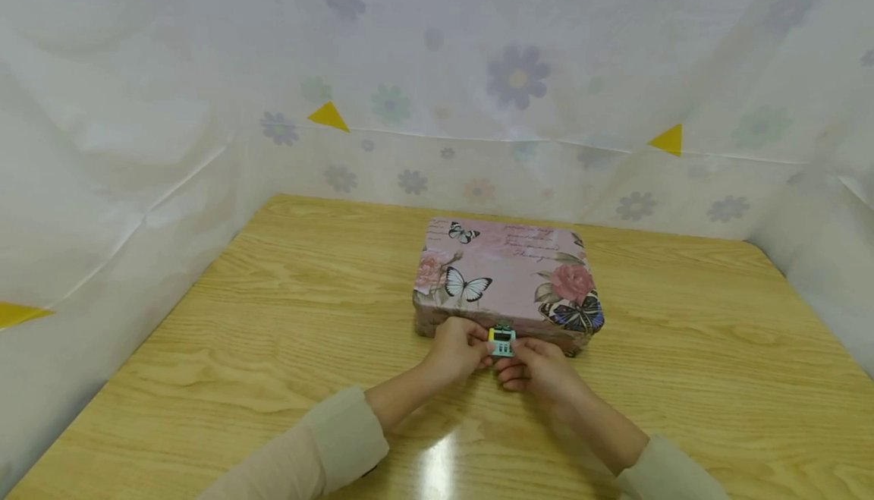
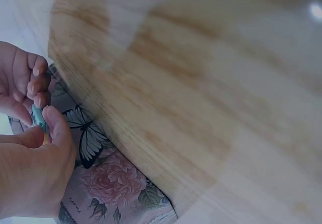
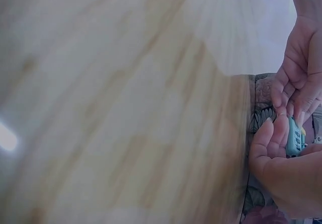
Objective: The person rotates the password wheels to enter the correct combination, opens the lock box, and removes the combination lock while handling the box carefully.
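A pink box (image 1: 508, 268) with butterflies and roses on its lid stands closed on the table. From the clasp at its front hangs a small teal combination padlock (image 1: 502, 350) with number dials and a yellow part. My left hand (image 1: 456, 350) pinches the padlock's left side between thumb and finger. On the other side my right hand (image 1: 542, 367) pinches it, thumb close to the dials. The right wrist view shows the padlock (image 3: 295, 139) between both hands, its dial face partly visible. In the left wrist view, fingers mostly cover it. The digits are too small to read.
The wooden table (image 1: 287, 318) extends around the box on all sides. Behind it hangs a white flowered curtain (image 1: 437, 67) with yellow triangles (image 1: 330, 117) on it, also enclosing the left and right sides.
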`<state>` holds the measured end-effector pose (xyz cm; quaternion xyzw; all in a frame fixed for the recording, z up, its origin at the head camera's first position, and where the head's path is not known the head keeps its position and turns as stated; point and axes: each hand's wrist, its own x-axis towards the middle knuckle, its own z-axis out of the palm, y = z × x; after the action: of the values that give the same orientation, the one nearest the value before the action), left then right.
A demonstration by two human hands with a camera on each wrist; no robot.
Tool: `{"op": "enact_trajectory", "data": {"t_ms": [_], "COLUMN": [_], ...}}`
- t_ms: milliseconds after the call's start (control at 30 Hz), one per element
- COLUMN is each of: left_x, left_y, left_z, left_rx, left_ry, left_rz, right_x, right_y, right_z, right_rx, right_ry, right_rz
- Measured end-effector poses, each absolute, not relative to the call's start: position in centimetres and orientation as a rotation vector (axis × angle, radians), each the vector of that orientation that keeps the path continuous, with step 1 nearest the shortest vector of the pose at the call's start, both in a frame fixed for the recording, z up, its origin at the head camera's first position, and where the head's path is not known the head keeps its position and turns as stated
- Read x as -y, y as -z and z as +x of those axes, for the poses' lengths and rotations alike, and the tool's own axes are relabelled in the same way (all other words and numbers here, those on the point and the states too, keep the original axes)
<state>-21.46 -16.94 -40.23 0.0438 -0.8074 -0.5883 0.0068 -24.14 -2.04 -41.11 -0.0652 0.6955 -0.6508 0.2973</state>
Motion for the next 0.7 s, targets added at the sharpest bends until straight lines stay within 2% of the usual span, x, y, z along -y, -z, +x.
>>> {"op": "enact_trajectory", "data": {"t_ms": [700], "left_x": [16.88], "left_y": [40.03], "left_z": [-21.27], "left_rx": [2.54], "left_ry": [1.852], "left_rz": [0.146], "right_x": [1.45], "right_y": [41.17], "right_z": [-24.28], "right_rx": [-1.85], "right_ry": [1.723], "right_rz": [-0.234]}}
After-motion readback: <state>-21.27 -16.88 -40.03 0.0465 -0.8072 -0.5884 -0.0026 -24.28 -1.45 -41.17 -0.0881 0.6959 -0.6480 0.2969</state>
